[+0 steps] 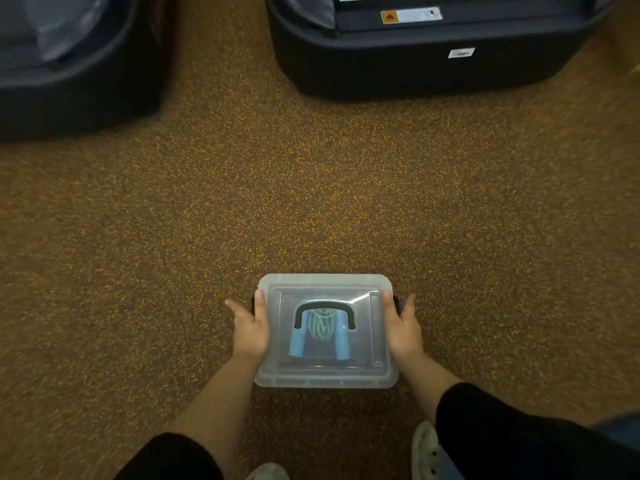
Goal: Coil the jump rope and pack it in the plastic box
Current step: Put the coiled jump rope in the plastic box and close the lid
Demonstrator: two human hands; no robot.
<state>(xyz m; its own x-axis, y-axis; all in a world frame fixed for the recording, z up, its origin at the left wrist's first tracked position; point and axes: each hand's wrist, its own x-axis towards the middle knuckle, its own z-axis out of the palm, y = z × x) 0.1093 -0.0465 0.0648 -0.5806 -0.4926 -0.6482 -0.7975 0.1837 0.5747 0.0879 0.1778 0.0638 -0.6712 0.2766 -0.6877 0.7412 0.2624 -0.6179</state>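
Observation:
A clear plastic box [325, 374] sits on the speckled brown floor in front of me, its translucent lid on top with a black carry handle [325, 308] lying flat. Through the lid I see the jump rope [320, 329]: two light blue handles side by side and a coiled green-striped cord between them. My left hand [250, 327] presses against the box's left side, thumb on the lid's edge. My right hand [403, 327] grips the right side the same way, over a black side clip.
Two large black machine bases stand on the floor far ahead, one at the left [69, 64] and one at the right [433, 57]. My shoes [427, 452] show at the bottom edge, close behind the box. Speckled floor lies all around the box.

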